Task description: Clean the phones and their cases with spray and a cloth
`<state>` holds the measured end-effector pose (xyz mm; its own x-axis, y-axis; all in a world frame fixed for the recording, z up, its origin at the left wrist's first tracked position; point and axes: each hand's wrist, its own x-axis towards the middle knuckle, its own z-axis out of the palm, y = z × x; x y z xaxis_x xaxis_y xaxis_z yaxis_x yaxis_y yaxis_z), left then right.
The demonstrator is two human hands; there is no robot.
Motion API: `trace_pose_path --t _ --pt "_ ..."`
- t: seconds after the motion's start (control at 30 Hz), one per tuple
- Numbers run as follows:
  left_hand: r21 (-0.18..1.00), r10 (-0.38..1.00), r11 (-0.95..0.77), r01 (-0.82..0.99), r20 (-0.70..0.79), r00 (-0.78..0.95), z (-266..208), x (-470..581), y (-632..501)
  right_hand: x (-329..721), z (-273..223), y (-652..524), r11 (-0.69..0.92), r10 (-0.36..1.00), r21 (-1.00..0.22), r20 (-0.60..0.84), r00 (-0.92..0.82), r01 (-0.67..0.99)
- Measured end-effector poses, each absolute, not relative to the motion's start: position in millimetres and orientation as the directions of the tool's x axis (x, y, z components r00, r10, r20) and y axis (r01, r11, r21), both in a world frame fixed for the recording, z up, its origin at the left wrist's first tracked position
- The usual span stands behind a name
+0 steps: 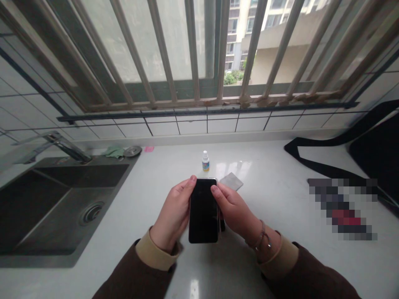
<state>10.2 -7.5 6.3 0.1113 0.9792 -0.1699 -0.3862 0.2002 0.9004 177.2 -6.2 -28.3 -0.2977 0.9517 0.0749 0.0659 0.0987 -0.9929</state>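
Between my two hands is a smartphone (203, 211) with a dark screen facing up toward me. My left hand (175, 212) grips its left side, the thumb on the upper left corner. On the other side my right hand (235, 207) holds the right edge, its thumb lying over the upper right of the screen. A clear edge, perhaps of a case, shows along the phone's right side. Just beyond the phone stands a small white bottle (205, 162) with a coloured label. A grey cloth (231, 182) lies flat behind my right hand.
A dark sink (71, 187) with a chrome faucet (67, 147) is at the left. Near its rim are a green cloth (114, 152), a metal drain strainer (132, 151) and a pink piece (149, 149). A black strap (324, 166) lies on the white counter (274, 166) at the right, near a blurred-out patch.
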Motion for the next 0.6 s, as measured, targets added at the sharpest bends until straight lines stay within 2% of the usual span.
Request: trace_pose_path --t 0.13,0.4,0.6 --pt "0.869 0.981 0.191 -0.456 -0.175 0.078 7 12 -8 177 -29 -4 0.127 0.951 -0.988 0.097 -0.294 0.084" --pt "0.866 0.982 0.04 -0.499 -0.126 -0.14 4 8 -3 175 -32 -6 0.196 0.917 -0.97 0.129 -0.377 0.145" --pt "0.811 0.937 -0.083 -0.579 -0.135 -0.323 -2 5 6 174 -28 -10 0.079 0.892 -0.983 -0.004 -0.453 0.163"
